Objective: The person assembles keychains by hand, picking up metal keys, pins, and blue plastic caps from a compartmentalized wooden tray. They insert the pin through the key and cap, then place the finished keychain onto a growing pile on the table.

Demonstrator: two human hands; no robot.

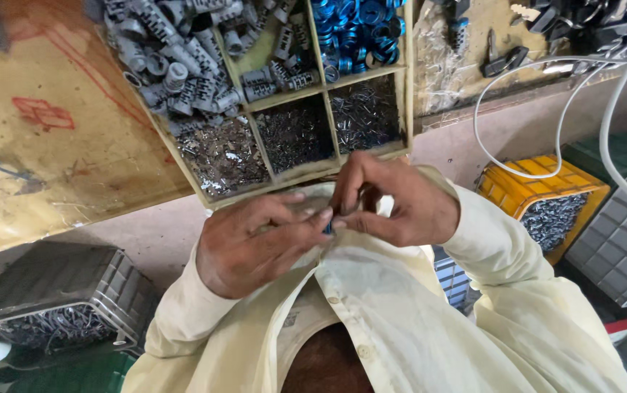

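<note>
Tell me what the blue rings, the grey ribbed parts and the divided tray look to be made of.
Blue rings: probably anodised or coated metal, given the bright glossy sheen, though shiny plastic is possible.
Grey ribbed parts: likely moulded plastic; matt, even grey, with regular ribs.
Divided tray: seems to be wood or plywood; pale yellowish slats with worn edges.

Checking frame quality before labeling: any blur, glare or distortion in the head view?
Head view: wide-angle lens bows the divided tray and the white cable near the edges; even daylight, no hard shadows; slight glare on the blue rings and the metal bits; left hand and right hand fairly sharp, but the small dark part pinched between them is too hidden to identify.
</note>
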